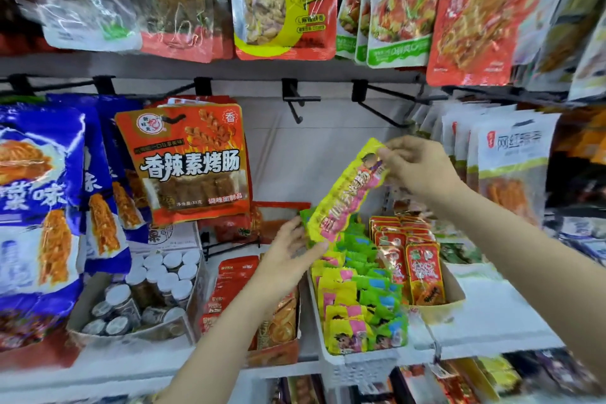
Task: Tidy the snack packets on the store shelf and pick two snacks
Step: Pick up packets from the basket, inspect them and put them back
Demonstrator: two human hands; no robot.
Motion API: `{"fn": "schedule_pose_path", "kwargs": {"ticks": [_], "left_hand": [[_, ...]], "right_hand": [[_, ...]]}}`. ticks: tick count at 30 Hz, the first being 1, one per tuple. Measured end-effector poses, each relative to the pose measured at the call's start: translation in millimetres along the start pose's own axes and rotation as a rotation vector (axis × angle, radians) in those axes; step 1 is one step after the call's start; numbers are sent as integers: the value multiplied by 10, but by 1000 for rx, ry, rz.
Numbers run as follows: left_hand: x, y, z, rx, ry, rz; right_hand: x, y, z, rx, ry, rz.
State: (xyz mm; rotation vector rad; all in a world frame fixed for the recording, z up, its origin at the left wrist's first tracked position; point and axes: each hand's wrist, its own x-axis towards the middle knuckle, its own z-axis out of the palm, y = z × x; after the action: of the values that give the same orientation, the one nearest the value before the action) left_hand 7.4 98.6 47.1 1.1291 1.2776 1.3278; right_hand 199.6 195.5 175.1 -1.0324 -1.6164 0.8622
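Above the white basket, the right hand pinches the yellow packet's top; the left hand, fingers straight, supports its bottom.

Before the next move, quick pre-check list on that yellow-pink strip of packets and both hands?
1. Right hand pinches top of the strip of packets: ok.
2. Left hand supports strip's lower end, thumb against it: ok.
3. Strip lifted out of the white basket: ok.
4. Matching yellow-pink and green packets in basket lie neatly: not ok, jumbled.
5. Empty hooks above are free for hanging: ok.
6. Strip has a hang hole: cannot tell, fingers cover the top.
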Motion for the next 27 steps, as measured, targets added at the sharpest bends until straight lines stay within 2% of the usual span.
{"fn": "schedule_pose_path", "kwargs": {"ticks": [3, 11, 14, 16, 20, 23, 27], "left_hand": [[-351, 80, 65, -228, -72, 63], [-716, 84, 154, -225, 148, 22], [-747, 152, 186, -250, 170, 20], [-771, 189, 181, -351, 121, -19], [-821, 243, 169, -824, -136, -202], [-822, 253, 205, -1076, -217, -285], [-776, 277, 229, -1036, -179, -231]], "right_hand": [[-184, -96, -67, -32, -62, -6], [-429, -172, -174, -98, -99, 54], [-449, -193, -216, -105, -89, 75], [-458, -207, -230, -89, -103, 92], [-487, -226, -195, 4, -161, 112], [-519, -227, -141, 110, -223, 90], [-511, -186, -139, 220, -270, 83]]}}
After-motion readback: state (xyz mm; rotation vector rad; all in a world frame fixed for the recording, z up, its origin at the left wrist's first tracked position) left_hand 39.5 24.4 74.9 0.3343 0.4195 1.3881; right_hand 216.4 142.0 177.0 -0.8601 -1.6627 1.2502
